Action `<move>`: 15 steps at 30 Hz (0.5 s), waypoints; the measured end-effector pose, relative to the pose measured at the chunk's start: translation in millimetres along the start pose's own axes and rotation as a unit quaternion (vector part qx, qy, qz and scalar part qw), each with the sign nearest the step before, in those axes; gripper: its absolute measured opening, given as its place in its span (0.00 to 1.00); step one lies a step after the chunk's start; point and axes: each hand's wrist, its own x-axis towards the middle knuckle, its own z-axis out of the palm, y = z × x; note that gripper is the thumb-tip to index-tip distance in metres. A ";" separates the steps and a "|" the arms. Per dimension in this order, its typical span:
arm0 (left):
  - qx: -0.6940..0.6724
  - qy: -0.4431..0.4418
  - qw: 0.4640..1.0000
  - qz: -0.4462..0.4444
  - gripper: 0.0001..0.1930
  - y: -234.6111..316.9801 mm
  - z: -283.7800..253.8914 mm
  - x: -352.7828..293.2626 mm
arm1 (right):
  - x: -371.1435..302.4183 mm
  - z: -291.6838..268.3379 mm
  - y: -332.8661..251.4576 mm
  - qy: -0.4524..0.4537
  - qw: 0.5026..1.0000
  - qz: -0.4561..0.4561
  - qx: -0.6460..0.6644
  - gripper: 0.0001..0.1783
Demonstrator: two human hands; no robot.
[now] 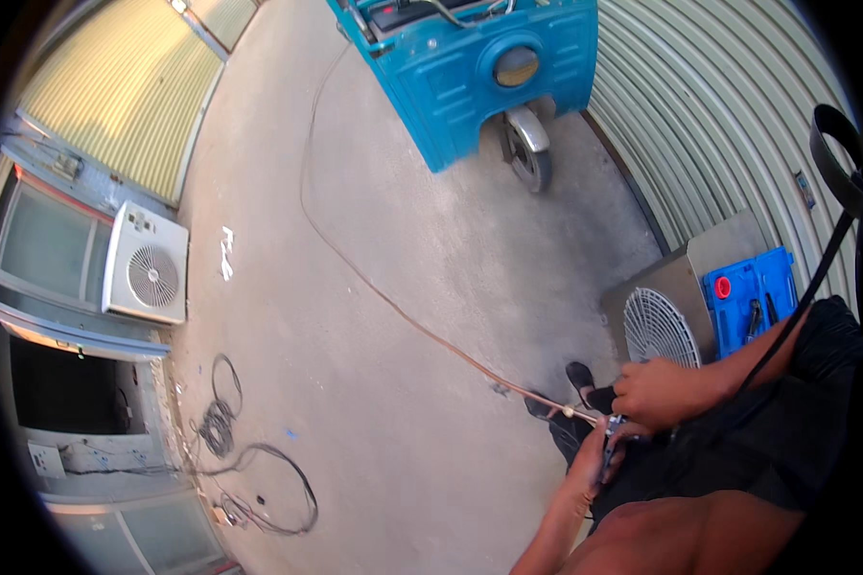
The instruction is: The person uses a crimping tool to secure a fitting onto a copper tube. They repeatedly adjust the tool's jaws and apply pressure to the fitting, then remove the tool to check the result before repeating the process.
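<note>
At near end of brown pipe (395, 306): left hand (593, 465), fingers round metal tool (611, 443), likely steadying; right hand (657, 391), finger hold unclear.

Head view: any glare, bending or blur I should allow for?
Head view shows a bright patch on the yellow shutter; in the head view the right shutter bends under fisheye distortion and the rim goes black; also in the head view, the tool in the left hand is too small and soft to read clearly.
</note>
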 end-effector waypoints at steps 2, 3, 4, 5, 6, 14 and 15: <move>-0.011 -0.010 1.000 -0.012 0.26 -1.2 -2.3 8.5 | -10.6 5.3 -0.4 0.018 1.000 0.021 -0.002 0.26; -0.013 -0.023 1.000 0.000 0.25 3.1 0.1 11.6 | -7.6 11.0 11.9 0.016 1.000 0.001 0.003 0.26; -0.011 -0.042 0.999 -0.001 0.25 4.4 1.6 10.5 | -7.8 17.0 17.6 0.013 1.000 -0.007 0.012 0.26; -0.026 -0.042 0.999 -0.004 0.23 5.2 4.0 12.3 | -7.4 13.9 29.0 0.007 0.998 -0.045 0.034 0.28; -0.018 -0.037 0.999 -0.002 0.23 6.1 10.1 14.5 | -6.2 19.3 40.8 -0.008 0.997 -0.069 0.044 0.26; -0.032 -0.054 0.998 0.005 0.20 1.8 8.8 20.4 | -9.9 13.2 41.2 -0.034 0.994 -0.054 0.084 0.25; -0.023 -0.038 0.999 0.000 0.19 1.4 8.8 19.7 | -11.0 12.7 38.0 -0.029 0.995 -0.048 0.085 0.26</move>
